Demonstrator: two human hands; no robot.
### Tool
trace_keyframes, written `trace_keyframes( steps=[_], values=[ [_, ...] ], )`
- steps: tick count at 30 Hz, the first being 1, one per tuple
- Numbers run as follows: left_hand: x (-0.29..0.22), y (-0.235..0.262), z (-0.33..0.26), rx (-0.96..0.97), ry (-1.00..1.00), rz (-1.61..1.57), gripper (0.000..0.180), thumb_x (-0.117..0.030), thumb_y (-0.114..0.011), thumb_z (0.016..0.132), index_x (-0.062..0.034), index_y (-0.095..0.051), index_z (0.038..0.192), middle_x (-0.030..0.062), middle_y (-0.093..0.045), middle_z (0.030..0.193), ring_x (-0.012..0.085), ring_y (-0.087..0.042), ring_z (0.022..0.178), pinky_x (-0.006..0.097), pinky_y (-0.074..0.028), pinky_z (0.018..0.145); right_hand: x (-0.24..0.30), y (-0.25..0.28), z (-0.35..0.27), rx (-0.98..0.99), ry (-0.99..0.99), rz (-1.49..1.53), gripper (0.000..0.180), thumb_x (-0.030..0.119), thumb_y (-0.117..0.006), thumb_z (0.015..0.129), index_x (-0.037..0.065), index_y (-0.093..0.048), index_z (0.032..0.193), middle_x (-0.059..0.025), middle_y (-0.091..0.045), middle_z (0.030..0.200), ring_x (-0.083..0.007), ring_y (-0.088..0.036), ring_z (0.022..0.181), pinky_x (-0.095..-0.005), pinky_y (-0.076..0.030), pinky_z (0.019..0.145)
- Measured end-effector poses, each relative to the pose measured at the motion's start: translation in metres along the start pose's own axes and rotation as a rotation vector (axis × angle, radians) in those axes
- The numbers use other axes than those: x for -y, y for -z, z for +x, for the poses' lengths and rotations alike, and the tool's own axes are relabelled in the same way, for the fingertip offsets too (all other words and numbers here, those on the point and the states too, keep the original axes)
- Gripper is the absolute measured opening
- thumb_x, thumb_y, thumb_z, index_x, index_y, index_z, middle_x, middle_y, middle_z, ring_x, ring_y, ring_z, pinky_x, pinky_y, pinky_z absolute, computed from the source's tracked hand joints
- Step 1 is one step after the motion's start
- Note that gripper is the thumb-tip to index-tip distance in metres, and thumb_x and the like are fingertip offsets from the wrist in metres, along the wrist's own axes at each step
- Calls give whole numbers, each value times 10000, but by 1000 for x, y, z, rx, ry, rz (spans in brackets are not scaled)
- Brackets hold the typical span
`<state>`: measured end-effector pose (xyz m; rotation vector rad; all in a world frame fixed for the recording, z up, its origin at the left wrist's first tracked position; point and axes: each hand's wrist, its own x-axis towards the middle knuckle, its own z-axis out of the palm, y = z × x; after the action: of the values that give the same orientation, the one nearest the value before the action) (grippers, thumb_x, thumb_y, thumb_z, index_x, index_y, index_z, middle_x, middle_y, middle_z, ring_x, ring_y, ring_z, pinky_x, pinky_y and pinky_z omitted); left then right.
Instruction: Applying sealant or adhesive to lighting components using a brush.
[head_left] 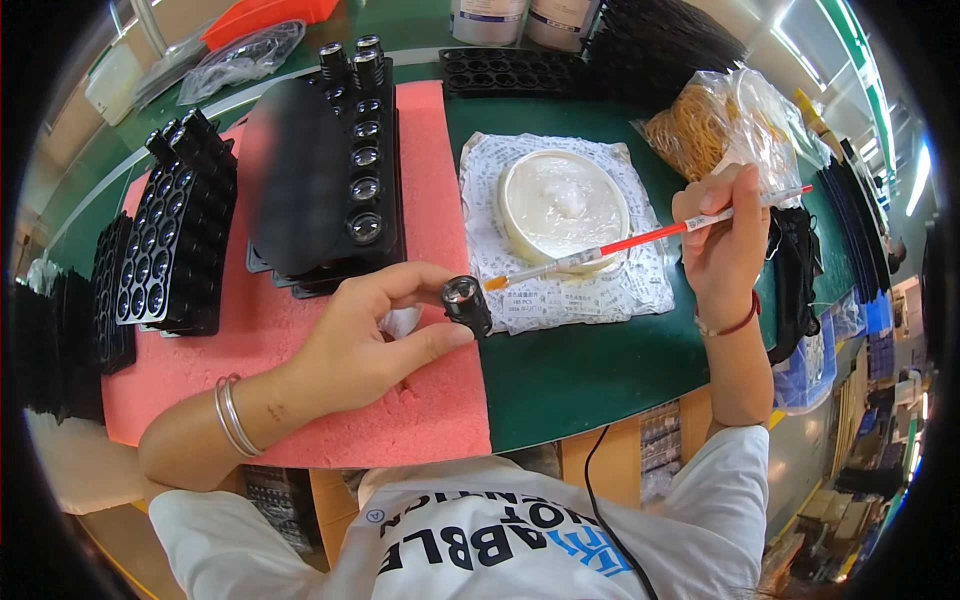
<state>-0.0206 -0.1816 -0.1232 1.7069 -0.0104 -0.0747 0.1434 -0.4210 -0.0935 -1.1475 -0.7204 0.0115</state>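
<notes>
My left hand (375, 335) pinches a small black cylindrical lens barrel (466, 305) between thumb and forefinger, its glassy end facing up. In my right hand (722, 235) is a thin paintbrush (645, 238) with a red and clear handle, held near its rear end. The brush's tan bristles point left and lie close beside the barrel; whether they touch it I cannot tell. Beneath the brush stands a round white dish (520, 225) holding a whitish translucent substance. The dish sits on a printed paper-covered pad (640, 293).
Pink foam (430, 215) carries black trays (165, 245) of lens barrels; a dark blurred oval hides part of one stack. Behind the dish are another black tray (510, 75) and white tubs (487, 20). A bag of yellow rubber bands (700, 120) lies beyond my right hand.
</notes>
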Motion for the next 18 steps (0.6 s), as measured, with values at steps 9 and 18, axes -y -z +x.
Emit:
trace_keyframes(
  steps=[9, 18],
  values=[
    [5, 2, 0, -13, -125, 53, 256, -112, -680, 741, -16, -559, 946, 6, -602, 814, 0, -459, 594, 157, -380, 484, 2, -6, -3, 77, -36, 86, 423, 298, -349, 936, 39, -478, 627, -70, -478, 482, -114, -428, 384, -213, -340, 390],
    [1, 0, 0, -3, 10, 57, 256, -115, -699, 726, -20, -553, 914, -11, -579, 798, 3, -430, 598, 158, -357, 489, -1, -2, -8, 104, -14, -13, 416, 291, -373, 931, 10, -520, 662, -90, -534, 564, -101, -496, 404, -183, -386, 370]
  ],
)
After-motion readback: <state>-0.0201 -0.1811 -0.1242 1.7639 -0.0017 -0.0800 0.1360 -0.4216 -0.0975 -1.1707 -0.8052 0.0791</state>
